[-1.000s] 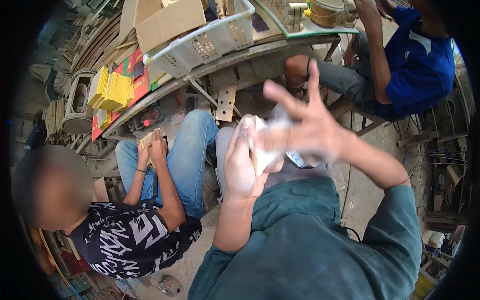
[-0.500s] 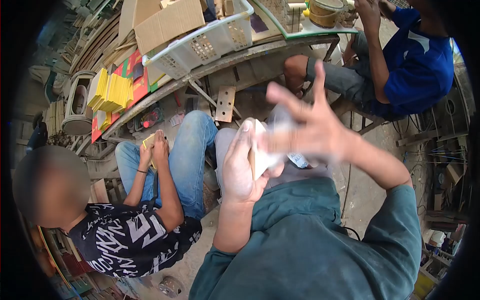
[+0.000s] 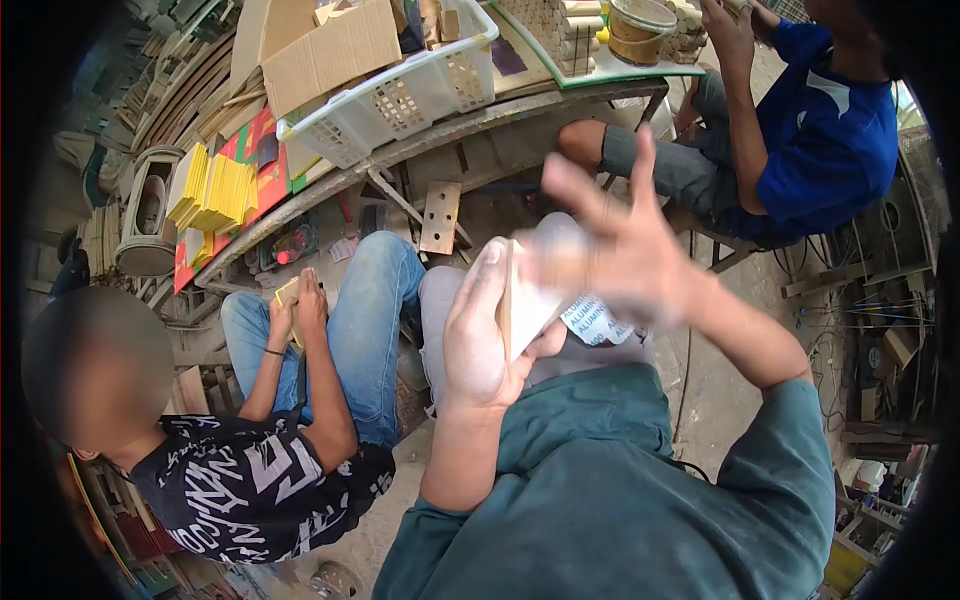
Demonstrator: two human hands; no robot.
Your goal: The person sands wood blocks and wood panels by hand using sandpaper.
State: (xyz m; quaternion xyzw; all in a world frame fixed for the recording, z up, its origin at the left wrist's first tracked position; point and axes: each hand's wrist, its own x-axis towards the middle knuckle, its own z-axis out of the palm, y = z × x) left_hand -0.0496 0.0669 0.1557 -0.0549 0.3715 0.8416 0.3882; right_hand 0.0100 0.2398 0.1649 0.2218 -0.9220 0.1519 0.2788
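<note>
My left hand [image 3: 480, 330] is wrapped round a pale, flat-faced wooden piece [image 3: 530, 305], thumb up along its edge, holding it upright above my lap. Against its right face moves my right hand [image 3: 625, 255], smeared by motion. Two of its fingers stretch up and apart, while the others blur near the wood; nothing is visibly gripped in them. Below the right hand, a whitish sheet printed "ALUMINUM" [image 3: 597, 322] lies on my lap, partly covered by that hand.
A person on the left handles a yellow-edged piece [image 3: 287, 292]. Another in a blue shirt [image 3: 830, 130] sits at the right. The bench holds a white plastic crate [image 3: 400, 105], yellow-edged blocks [image 3: 213, 190] and a bucket [image 3: 640, 30]. A holed board [image 3: 440, 217] stands below.
The surroundings have shifted slightly left in view. More of the printed sheet shows beneath my right hand, which stays blurred beside the wood. My left hand keeps its hold.
</note>
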